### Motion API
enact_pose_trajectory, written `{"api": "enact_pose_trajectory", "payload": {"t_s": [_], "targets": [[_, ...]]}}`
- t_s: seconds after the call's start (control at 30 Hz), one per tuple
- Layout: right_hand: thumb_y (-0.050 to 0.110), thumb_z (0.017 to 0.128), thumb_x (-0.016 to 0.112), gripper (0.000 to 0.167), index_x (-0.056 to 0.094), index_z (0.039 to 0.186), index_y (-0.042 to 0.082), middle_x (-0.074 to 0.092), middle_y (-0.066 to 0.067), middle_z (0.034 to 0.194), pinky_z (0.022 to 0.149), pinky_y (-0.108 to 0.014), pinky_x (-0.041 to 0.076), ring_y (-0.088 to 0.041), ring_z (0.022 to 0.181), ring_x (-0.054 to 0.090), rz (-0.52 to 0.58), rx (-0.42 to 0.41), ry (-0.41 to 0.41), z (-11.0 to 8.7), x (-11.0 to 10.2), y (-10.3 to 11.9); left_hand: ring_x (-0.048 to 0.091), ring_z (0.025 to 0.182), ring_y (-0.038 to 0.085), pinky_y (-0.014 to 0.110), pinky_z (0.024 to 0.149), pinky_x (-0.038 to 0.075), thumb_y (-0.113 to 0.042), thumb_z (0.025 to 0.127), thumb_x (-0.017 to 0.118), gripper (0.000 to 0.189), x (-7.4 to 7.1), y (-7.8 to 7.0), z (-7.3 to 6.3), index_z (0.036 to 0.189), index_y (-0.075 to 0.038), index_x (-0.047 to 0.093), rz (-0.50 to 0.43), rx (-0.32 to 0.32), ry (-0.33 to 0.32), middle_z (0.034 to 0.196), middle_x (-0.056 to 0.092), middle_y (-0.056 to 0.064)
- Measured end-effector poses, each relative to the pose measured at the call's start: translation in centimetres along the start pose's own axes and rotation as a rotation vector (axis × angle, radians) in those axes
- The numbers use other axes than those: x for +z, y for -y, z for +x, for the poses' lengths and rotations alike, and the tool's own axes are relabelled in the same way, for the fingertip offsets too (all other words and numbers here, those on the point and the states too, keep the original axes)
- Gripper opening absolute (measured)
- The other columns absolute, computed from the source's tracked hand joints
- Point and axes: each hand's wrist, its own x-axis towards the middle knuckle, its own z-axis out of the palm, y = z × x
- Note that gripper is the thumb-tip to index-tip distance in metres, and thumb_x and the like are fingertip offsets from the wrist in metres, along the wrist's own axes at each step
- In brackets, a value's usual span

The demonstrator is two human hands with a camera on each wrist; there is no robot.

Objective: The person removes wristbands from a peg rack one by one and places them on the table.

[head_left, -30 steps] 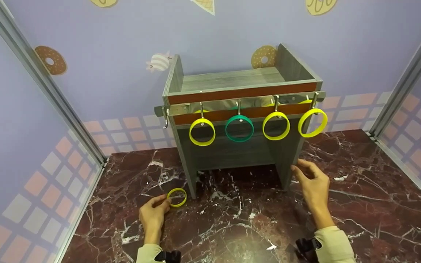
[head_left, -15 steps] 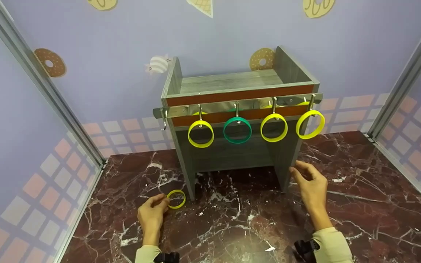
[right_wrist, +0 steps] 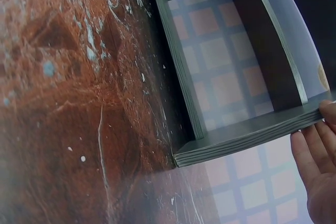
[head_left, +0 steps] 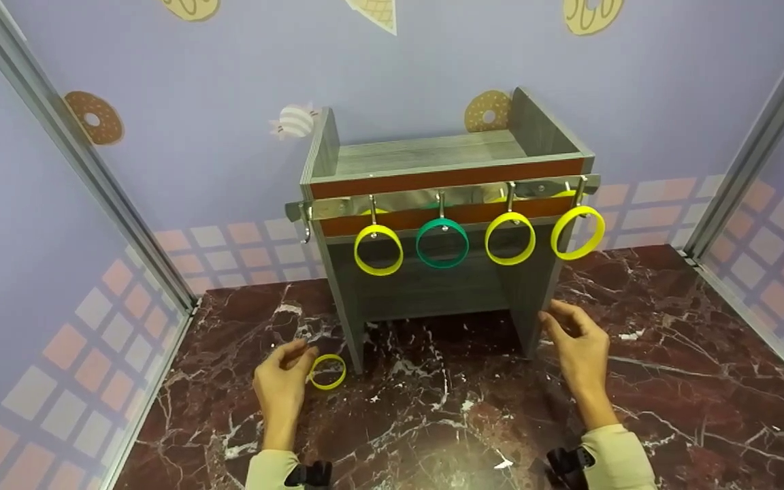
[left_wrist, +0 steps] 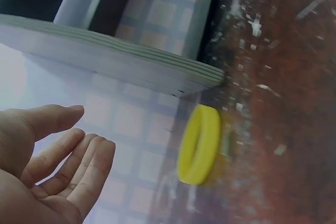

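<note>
A yellow ring (head_left: 328, 372) lies on the marbled table just left of a grey wooden shelf (head_left: 433, 271). Beside that ring is my left hand (head_left: 281, 386); the left wrist view shows its loosely bent fingers (left_wrist: 94, 166) apart from the ring, holding nothing. My right hand (head_left: 578, 348) pinches the front edge of the shelf's right side panel, thumb on one face and fingers on the other. From a metal hook rail (head_left: 399, 201) across the shelf front hang a left yellow ring (head_left: 378, 273), a green ring (head_left: 442, 265) and two more yellow rings toward the right.
The leftmost hook (head_left: 306, 228) bears no ring. Behind the shelf stands a lilac wall (head_left: 419, 61) with sweets printed on it, and side walls flank the table (head_left: 433, 435). A small white scrap (head_left: 503, 464) lies near the front.
My left hand has come off the yellow ring on the table, moving slightly up and back. The leftmost hanging ring has shifted a little to the right. My right hand keeps its hold on the shelf.
</note>
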Motion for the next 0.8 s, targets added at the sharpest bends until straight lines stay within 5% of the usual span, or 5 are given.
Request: {"api": "enact_pose_trajectory", "payload": {"t_s": [0.43,0.8], "targets": [[0.000,0.093,0.082,0.026,0.077,0.118,-0.007,0.076,-0.024,0.110,0.075,-0.014,0.059,-0.003,0.086,0.073,-0.008,-0.004,0.001,0.0,0.0,-0.1,0.076,0.089,0.024,0.015,0.069,0.055,-0.010,0.091,0.086,0.021,-0.8,-5.5,0.3,0.110,-0.003,0.081,-0.031,0.204,-0.024,0.102,0.080,0.010],[0.001,0.095,0.081,0.024,0.077,0.118,-0.006,0.076,-0.024,0.110,0.073,-0.015,0.059,-0.003,0.086,0.072,-0.015,0.010,-0.002,0.0,0.0,0.1,0.076,0.088,0.016,0.023,0.081,0.062,-0.004,0.091,0.085,0.021,-1.0,-10.5,0.3,0.110,0.003,0.079,-0.190,0.344,0.017,0.103,0.079,0.013]]}}
